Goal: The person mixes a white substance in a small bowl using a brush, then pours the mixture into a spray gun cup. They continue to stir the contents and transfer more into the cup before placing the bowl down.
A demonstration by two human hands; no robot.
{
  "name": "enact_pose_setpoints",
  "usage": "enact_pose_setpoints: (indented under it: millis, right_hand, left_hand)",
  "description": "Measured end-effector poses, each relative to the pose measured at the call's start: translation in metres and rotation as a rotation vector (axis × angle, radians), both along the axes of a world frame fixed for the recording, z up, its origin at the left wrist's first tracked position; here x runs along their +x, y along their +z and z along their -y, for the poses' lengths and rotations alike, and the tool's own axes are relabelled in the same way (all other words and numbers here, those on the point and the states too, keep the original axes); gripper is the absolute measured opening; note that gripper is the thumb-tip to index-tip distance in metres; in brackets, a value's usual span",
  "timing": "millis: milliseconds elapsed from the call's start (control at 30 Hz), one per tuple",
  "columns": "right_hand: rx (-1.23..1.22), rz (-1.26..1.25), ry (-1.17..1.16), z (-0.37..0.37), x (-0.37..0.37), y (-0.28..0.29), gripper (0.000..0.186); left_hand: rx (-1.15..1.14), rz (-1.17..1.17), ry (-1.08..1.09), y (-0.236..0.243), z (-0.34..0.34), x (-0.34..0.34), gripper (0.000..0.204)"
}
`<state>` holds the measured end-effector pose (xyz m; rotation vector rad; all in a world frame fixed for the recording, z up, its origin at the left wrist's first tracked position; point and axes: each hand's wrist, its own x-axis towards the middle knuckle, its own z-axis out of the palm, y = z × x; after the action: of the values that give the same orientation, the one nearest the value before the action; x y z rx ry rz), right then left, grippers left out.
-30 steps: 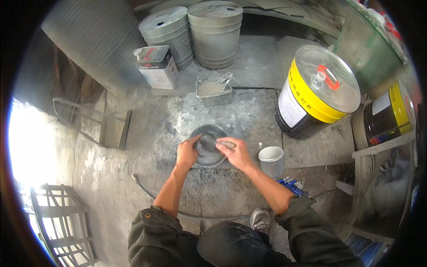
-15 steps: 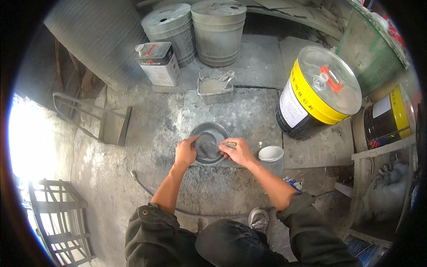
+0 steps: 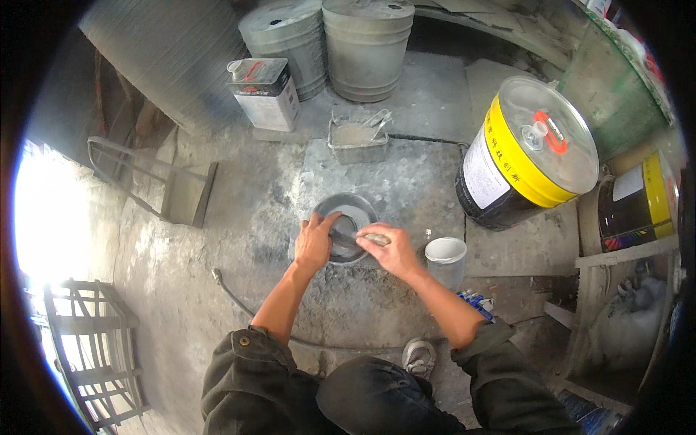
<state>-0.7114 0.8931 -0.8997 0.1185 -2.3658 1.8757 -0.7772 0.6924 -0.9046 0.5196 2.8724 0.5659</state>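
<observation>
A round dark-grey metal basin (image 3: 368,206) with grey residue inside sits on the floor before me. My right hand (image 3: 394,251) is closed round the pale, worn handle (image 3: 378,238) of a scraper-like tool, its flat dark end pointing left into the basin. My left hand (image 3: 314,241) reaches over the basin's left side, fingers bent inward at a dark, curved-edged piece (image 3: 349,222). What those fingers grip is mostly hidden. Just right of my right hand stands a whitish plastic tub (image 3: 446,251).
Beyond the basin is a grey rectangular tray (image 3: 359,152) with a tool in it. A black-and-yellow drum (image 3: 533,156) stands right, a square can (image 3: 264,94) and grey drums (image 3: 368,54) at the back. A hose (image 3: 235,299) crosses the floor near my feet.
My left hand has moved slightly right and up, its fingers reaching farther over the basin. My right hand still holds the tool, angled into the basin. The whole view has shifted a little.
</observation>
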Motion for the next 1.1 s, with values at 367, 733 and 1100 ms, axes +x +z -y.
enact_pose_setpoints:
  millis: [367, 733, 1100]
  right_hand:
    - [0.133, 0.155, -0.135, 0.004, 0.003, -0.007, 0.021]
    - [-0.019, 0.091, -0.282, 0.002, 0.002, -0.015, 0.016]
    - [-0.493, 0.276, -0.400, 0.001, 0.010, -0.008, 0.014]
  left_hand:
    - [0.285, -0.064, 0.036, -0.007, 0.007, -0.008, 0.066]
    - [0.161, 0.073, 0.135, -0.028, 0.023, -0.014, 0.062]
    - [0.140, -0.024, 0.232, 0.015, 0.013, -0.027, 0.047]
